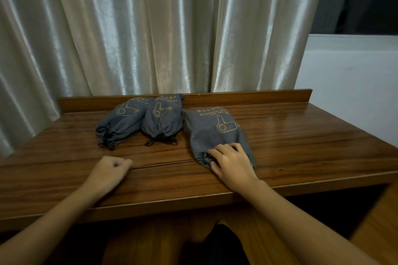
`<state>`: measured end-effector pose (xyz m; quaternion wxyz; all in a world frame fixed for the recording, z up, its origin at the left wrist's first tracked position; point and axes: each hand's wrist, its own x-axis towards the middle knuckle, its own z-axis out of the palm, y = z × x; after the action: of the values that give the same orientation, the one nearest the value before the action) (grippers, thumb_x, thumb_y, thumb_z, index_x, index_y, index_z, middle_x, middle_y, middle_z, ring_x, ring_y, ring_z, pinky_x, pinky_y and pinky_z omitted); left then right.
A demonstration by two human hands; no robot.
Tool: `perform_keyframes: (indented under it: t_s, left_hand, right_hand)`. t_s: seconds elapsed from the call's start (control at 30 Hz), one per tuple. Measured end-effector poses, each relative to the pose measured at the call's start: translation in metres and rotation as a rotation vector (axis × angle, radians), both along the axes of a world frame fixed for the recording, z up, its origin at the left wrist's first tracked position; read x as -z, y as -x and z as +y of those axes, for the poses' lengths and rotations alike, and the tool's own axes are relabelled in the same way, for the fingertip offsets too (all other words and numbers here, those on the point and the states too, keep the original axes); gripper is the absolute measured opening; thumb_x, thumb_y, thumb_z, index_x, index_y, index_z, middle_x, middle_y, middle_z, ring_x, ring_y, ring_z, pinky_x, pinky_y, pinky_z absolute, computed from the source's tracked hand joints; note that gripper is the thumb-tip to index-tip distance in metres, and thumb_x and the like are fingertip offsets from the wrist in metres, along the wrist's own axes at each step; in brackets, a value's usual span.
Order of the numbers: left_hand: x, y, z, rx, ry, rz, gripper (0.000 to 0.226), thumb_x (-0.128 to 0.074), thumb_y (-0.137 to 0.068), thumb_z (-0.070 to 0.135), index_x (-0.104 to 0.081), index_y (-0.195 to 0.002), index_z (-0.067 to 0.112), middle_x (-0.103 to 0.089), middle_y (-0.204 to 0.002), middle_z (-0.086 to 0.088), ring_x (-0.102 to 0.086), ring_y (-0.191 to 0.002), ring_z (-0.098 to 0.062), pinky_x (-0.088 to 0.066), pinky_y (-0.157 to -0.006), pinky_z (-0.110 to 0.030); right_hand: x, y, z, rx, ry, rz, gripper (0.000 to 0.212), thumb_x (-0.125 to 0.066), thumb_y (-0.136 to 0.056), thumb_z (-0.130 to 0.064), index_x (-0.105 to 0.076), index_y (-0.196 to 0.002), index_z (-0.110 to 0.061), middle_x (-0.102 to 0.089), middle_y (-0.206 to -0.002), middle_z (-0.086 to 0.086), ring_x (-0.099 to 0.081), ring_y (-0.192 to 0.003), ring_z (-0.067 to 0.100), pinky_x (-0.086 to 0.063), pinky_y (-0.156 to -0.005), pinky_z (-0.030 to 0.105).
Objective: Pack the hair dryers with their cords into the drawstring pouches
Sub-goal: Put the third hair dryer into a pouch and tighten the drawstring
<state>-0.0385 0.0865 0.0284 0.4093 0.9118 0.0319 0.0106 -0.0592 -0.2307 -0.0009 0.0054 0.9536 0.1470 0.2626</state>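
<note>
right hand rests on pouch — left hand apart

Three grey drawstring pouches printed with a yellow hair-dryer outline lie on a wooden table in front of a pale curtain: the left pouch and the middle pouch touch near the raised back edge, their necks gathered. The right pouch lies just beside them, nearer the person. The right hand rests on its neck with fingers spread, while the left hand, curled into a fist, pulls a thin black cord taut from that neck.
</note>
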Motion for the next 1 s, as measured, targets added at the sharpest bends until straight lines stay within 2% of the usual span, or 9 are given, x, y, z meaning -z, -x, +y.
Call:
perform_keyframes:
  t_s: [0.1,0.17,0.33,0.4,0.5,0.53,0.67,0.83,1.0]
  left_hand:
    - [0.008,0.005,-0.008,0.142,-0.331,-0.127,0.016,-0.06,-0.093,0.035,-0.059,-0.082,0.023,-0.064,-0.068,0.004,-0.061,-0.066,-0.013,-0.043,-0.061,-0.029]
    - [0.007,0.008,-0.013,0.069,-0.364,-0.137,0.018,-0.054,-0.094,0.043,-0.046,-0.096,0.027,-0.064,-0.071,0.002,-0.06,-0.066,-0.016,-0.046,-0.062,-0.032]
    - [0.006,0.018,-0.039,-0.104,-0.449,-0.25,0.03,-0.046,-0.09,0.059,-0.048,-0.084,0.029,-0.059,-0.072,0.006,-0.056,-0.067,-0.02,-0.039,-0.06,-0.032]
    - [0.004,0.019,-0.051,-0.142,-0.18,-0.153,0.03,-0.048,-0.09,0.055,-0.052,-0.088,0.025,-0.064,-0.068,0.003,-0.057,-0.062,-0.02,-0.043,-0.06,-0.032]
    - [-0.011,0.017,-0.054,-0.306,0.835,0.199,0.028,-0.045,-0.097,0.038,-0.049,-0.088,0.012,-0.057,-0.055,-0.001,-0.037,-0.033,-0.01,-0.031,-0.036,-0.019]
    - [-0.014,0.018,-0.052,-0.363,0.95,0.201,0.026,-0.045,-0.098,0.035,-0.048,-0.084,0.013,-0.053,-0.056,-0.001,-0.034,-0.033,-0.01,-0.028,-0.036,-0.019]
    - [-0.006,0.023,-0.072,-0.268,0.221,-0.353,0.01,-0.057,-0.093,0.029,-0.055,-0.086,0.022,-0.058,-0.077,0.001,-0.054,-0.066,-0.016,-0.039,-0.056,-0.031]
    - [0.01,0.028,-0.136,0.368,-0.529,-0.421,0.041,-0.053,-0.09,0.055,-0.053,-0.124,0.031,-0.055,-0.119,0.013,-0.048,-0.116,-0.013,-0.038,-0.098,-0.035]
    - [0.012,0.024,-0.165,0.307,-0.459,-0.433,0.021,-0.048,-0.099,0.039,-0.055,-0.101,0.02,-0.066,-0.099,-0.002,-0.058,-0.101,-0.026,-0.042,-0.084,-0.037]
  right_hand:
    - [0.001,0.017,-0.013,-0.07,-0.104,-0.187,0.043,-0.062,-0.089,-0.046,-0.062,-0.122,-0.018,-0.059,-0.116,-0.001,-0.053,-0.113,0.017,-0.041,-0.096,0.036]
    - [0.005,0.029,-0.022,-0.107,-0.124,-0.287,0.023,-0.062,-0.09,-0.037,-0.064,-0.104,-0.018,-0.057,-0.1,-0.002,-0.053,-0.096,0.018,-0.04,-0.083,0.032]
    - [0.008,0.043,-0.03,-0.031,-0.105,-0.169,0.004,-0.068,-0.085,-0.017,-0.07,-0.085,-0.015,-0.062,-0.081,-0.001,-0.06,-0.079,0.019,-0.052,-0.066,0.032]
    - [0.006,0.046,-0.027,0.036,-0.162,-0.162,0.01,-0.073,-0.081,-0.013,-0.073,-0.09,-0.014,-0.065,-0.083,-0.001,-0.063,-0.077,0.018,-0.053,-0.063,0.029]
    - [0.001,0.048,-0.023,0.053,-0.219,-0.225,0.003,-0.067,-0.083,-0.015,-0.07,-0.085,-0.014,-0.063,-0.08,-0.002,-0.061,-0.073,0.016,-0.048,-0.054,0.026]
    - [-0.001,0.048,-0.022,0.047,-0.239,-0.245,0.006,-0.063,-0.085,-0.017,-0.067,-0.083,-0.014,-0.06,-0.079,-0.002,-0.059,-0.073,0.015,-0.046,-0.053,0.025]
    - [-0.001,0.046,-0.018,0.028,-0.217,-0.18,0.013,-0.063,-0.086,-0.02,-0.07,-0.093,-0.012,-0.059,-0.089,0.001,-0.056,-0.085,0.017,-0.051,-0.066,0.027]
    - [0.006,0.052,-0.008,0.014,-0.089,-0.071,0.015,-0.065,-0.076,-0.016,-0.071,-0.09,-0.014,-0.06,-0.084,0.002,-0.058,-0.082,0.022,-0.049,-0.068,0.034]
    - [0.001,0.045,-0.006,0.105,-0.343,0.132,0.019,-0.054,-0.091,-0.017,-0.064,-0.108,-0.018,-0.062,-0.105,-0.002,-0.059,-0.098,0.02,-0.044,-0.077,0.029]
